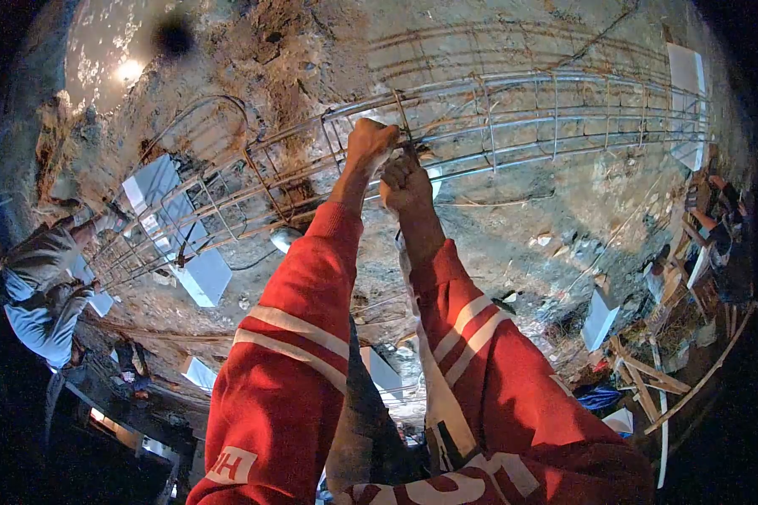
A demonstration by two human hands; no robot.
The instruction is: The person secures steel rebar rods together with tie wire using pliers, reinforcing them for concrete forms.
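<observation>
A long cage of steel reinforcing bars (522,118) with square stirrups (490,126) crosses in front of me, raised on white blocks. My left hand (370,145) is closed in a fist at the cage, its thumb side close to a stirrup (401,109). Just below and to the right, my right hand (406,183) is also closed, its knuckles near the lower bars. A small dark piece shows above the right fist, too unclear to name. The fingers hide whatever either hand grips. Red sleeves with white stripes cover both arms.
One white block (202,273) supports the cage at left, another (686,105) at right. A crouching person (46,286) is by the left end; another person (716,219) is at far right. Wood strips (648,379) and rubble lie lower right on rough ground.
</observation>
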